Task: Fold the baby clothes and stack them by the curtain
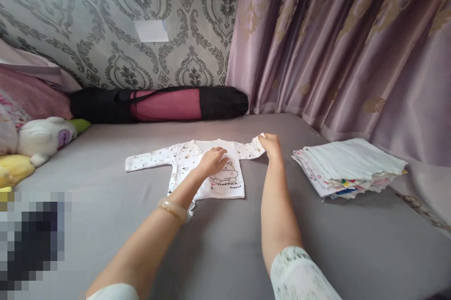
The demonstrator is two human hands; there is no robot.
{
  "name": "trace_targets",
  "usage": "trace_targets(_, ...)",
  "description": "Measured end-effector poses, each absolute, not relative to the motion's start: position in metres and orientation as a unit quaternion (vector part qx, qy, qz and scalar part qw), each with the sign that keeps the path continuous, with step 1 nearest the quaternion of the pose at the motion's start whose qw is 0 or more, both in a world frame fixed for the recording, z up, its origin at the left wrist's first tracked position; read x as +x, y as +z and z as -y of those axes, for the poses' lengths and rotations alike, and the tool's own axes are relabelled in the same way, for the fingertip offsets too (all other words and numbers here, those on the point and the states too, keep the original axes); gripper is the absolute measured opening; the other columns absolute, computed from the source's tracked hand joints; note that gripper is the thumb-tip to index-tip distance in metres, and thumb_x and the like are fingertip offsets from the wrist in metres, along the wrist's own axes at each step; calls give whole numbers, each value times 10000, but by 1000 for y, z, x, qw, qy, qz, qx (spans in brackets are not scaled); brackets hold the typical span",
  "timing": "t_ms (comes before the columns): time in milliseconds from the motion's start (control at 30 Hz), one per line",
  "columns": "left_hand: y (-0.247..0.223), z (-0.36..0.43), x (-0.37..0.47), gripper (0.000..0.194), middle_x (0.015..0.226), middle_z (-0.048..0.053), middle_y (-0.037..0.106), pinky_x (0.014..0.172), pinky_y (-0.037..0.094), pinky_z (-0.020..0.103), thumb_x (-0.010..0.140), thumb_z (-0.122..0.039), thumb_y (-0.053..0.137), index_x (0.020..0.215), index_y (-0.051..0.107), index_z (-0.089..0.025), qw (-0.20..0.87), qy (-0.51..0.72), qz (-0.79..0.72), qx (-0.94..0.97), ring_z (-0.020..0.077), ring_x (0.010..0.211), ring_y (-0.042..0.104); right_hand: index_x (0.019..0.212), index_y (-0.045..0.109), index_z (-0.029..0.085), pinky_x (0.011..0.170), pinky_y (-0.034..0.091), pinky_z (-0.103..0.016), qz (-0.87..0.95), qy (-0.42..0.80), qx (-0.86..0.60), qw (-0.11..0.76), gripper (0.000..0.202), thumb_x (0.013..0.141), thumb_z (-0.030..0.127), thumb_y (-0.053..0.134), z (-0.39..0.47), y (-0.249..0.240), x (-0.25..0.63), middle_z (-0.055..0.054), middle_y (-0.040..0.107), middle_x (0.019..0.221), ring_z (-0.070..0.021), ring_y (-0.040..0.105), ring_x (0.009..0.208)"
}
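Observation:
A small white baby shirt [185, 161] with a cartoon print and lettering lies spread on the grey sheet, its left sleeve stretched out flat. My left hand [212, 161] rests on the shirt's chest with the fingers spread, a pale bangle on that wrist. At the end of the right sleeve, my right hand [271, 144] pinches the cuff, and that sleeve bends slightly upward there. A white tie hangs from the shirt's lower edge beside my left forearm.
To the right sits a stack of folded cloths [355, 163]. A black and pink rolled bag [165, 105] lies along the patterned wall. Plush toys [47, 138] are at the left, and purple curtains [317, 46] hang behind the grey bed [218, 248].

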State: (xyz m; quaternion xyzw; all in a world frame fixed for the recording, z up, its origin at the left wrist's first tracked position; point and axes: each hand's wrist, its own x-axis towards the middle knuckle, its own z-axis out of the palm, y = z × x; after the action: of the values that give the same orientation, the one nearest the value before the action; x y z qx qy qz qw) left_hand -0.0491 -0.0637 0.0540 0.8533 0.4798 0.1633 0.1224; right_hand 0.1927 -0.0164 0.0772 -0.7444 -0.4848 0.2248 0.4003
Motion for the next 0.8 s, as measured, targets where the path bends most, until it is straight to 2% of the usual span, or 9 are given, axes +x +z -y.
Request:
trace_targets(100,41,38,-35,348,1255,154,587,997,422,356,911,-262,478,1217,574,-125,126,165,-461,863,255,1155,547,688,666,148,489,385,-196,442,301,-684,496,162,726,266,561,20,83,192,48,538,506,-119,525,501)
trace_targets(233,34,18,-24,403,1214,162,576,995,415,385,902,-344,508,1238,562,-129,108,135,-483,858,284,1140,529,703,644,150,458,400,-192,380,360,-653,547,104,722,236,589,25,92,191,51,546,507,-108,512,461)
trace_targets(400,39,10,-18,503,1246,132,514,978,408,420,864,-522,527,1263,547,-216,122,79,-504,852,307,1149,475,847,651,163,449,450,-209,357,370,-662,546,136,805,234,542,27,99,189,38,583,536,-117,539,435)
trace_targets(567,38,3,-16,625,1275,149,472,993,376,442,846,-615,497,1326,501,-215,129,58,-508,850,331,1171,437,994,629,184,509,520,-233,358,384,-648,551,189,872,244,497,25,105,180,18,643,637,-116,586,485)
trace_targets(800,46,-5,-20,761,1264,144,464,1009,361,443,805,-706,472,1411,417,-250,154,16,-494,856,339,1207,429,946,614,190,562,546,-241,369,453,-598,548,134,895,257,510,25,115,146,27,652,671,-112,618,539)
